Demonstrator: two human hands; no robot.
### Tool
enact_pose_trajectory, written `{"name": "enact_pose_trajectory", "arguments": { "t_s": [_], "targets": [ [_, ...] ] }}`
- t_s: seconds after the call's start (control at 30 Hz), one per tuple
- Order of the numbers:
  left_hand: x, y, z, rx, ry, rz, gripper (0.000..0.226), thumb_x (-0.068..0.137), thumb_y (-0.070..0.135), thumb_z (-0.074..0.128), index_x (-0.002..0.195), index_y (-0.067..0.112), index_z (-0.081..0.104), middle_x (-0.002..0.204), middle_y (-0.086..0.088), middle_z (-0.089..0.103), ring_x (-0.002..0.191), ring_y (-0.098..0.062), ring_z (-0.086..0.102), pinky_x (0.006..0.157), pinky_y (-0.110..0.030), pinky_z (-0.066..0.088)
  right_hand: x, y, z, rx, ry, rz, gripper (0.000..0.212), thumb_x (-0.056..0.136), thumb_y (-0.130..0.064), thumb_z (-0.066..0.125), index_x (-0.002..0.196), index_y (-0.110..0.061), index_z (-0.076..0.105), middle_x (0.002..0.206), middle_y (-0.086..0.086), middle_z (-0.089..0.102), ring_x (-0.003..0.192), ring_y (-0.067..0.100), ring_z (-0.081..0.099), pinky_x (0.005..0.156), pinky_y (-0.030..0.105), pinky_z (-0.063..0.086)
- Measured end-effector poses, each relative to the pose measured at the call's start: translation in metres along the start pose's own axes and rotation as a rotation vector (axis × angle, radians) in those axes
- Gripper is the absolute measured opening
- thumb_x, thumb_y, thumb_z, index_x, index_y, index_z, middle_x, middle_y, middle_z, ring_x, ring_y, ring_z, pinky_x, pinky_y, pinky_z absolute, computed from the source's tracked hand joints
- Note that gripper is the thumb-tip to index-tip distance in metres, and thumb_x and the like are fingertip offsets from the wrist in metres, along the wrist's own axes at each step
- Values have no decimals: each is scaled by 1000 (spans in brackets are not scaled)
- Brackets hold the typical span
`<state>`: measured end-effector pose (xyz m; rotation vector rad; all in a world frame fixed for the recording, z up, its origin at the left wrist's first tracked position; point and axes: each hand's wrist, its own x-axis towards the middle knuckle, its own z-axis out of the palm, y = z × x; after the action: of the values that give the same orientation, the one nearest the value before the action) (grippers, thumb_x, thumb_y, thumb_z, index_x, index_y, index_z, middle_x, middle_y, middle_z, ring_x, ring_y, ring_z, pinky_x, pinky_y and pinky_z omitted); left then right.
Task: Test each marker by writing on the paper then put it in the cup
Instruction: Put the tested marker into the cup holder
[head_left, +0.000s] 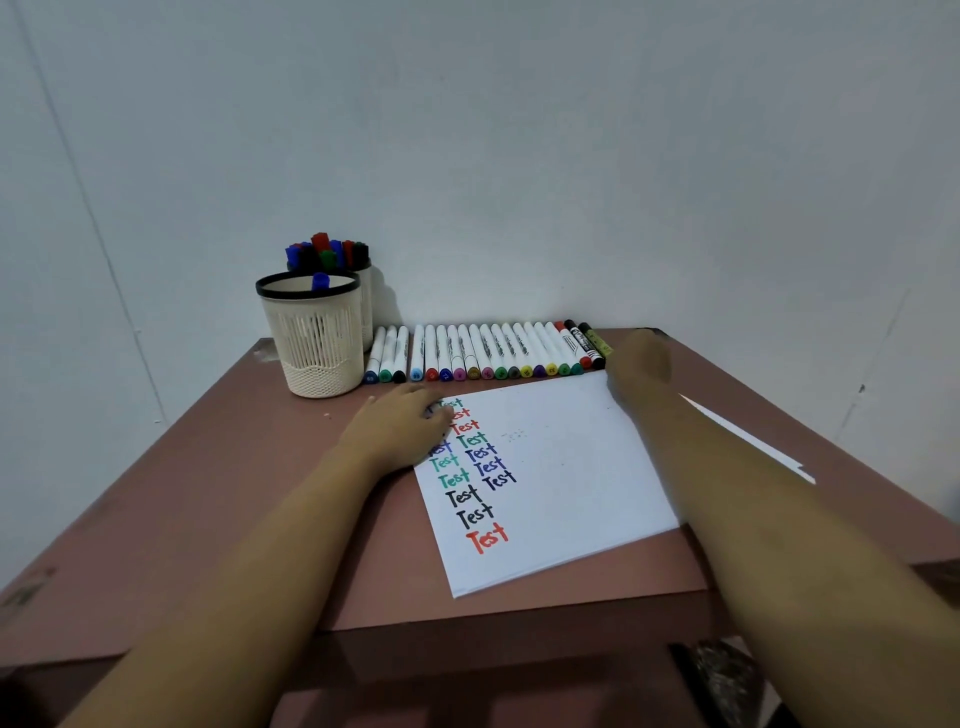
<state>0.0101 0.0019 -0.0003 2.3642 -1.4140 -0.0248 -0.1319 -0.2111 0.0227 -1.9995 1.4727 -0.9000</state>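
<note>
Left grip (400, 426) flat on paper (561, 467) (relaxed), right grip (636, 364) blurred beside marker row (488, 353) — hold unclear

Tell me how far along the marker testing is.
Partly done: the paper carries two columns of "Test" words, and a blue marker stands in the front cup. Now the left hand rests on the paper while the blurred right hand reaches toward the right end of the marker row. That long row is left to test.

Both hands over desk (234, 493).
Paper (561, 478) under flat left hand (400, 428); blurred right hand (638, 364) by right end of markers (488, 353).
</note>
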Motion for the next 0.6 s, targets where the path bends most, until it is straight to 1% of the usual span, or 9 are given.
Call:
{"name": "enact_pose_trajectory", "arguments": {
  "t_s": [0.07,0.17,0.23,0.27,0.3,0.37,0.43,0.5,0.6],
  "targets": [
    [0,0,0,-14,7,-2,41,98,37,33,133,20,47,143,-2,41,128,-20,39,111,-41,26,1,2,1,15,86,56,21,92,2,47,110,6,57,111,19,61,98,31,59,71,30,39],
    [1,0,0,-35,13,-11,40,99,36,32,132,21,47,140,-3,43,127,-20,40,109,-40,29,-6,-6,-6,148,169,63,23,95,-2,45,113,7,56,116,22,60,107,34,58,75,31,41],
    [3,-3,1,-68,27,-20,42,99,38,32,135,21,44,143,-4,40,130,-20,37,109,-40,28,-6,-11,-10,248,182,36,24,96,-4,46,109,8,61,112,23,64,101,33,62,75,32,45],
    [4,-3,2,-107,48,-28,45,99,39,33,138,20,41,145,-6,37,133,-20,34,110,-38,28,-9,-15,-13,304,177,9,24,95,-3,45,105,10,64,105,23,67,92,32,65,75,35,49],
    [4,-3,2,-155,81,-34,47,98,39,34,141,18,37,147,-7,33,135,-21,32,110,-37,27,-14,-19,-15,387,154,-15,25,94,-2,45,100,11,65,96,23,68,79,29,66,72,36,51],
    [3,-2,2,-226,186,-21,50,98,36,38,143,16,32,148,-9,29,136,-22,29,109,-34,26,-22,-23,-19,563,77,-37,24,93,0,45,95,10,67,77,16,66,57,17,59,62,31,51],
    [0,0,1,-219,322,53,51,97,30,44,143,14,32,147,-11,30,137,-22,28,108,-32,25,-37,-27,-23,644,-8,-42,23,92,0,45,92,2,67,66,6,60,52,11,54,55,21,48],
    [-4,2,0,-180,406,164,53,95,24,50,143,11,33,146,-10,32,136,-21,28,108,-28,25,-56,-30,-26,703,-94,-61,22,93,0,45,89,-3,66,65,3,57,52,9,52,50,15,47],
    [-7,5,0,-104,405,322,53,92,20,55,140,6,37,140,-12,40,129,-25,39,106,-32,32,-81,-26,-23,806,-219,-76,17,94,-2,48,91,-1,65,69,4,57,53,9,52,48,14,46]
  ]
}}
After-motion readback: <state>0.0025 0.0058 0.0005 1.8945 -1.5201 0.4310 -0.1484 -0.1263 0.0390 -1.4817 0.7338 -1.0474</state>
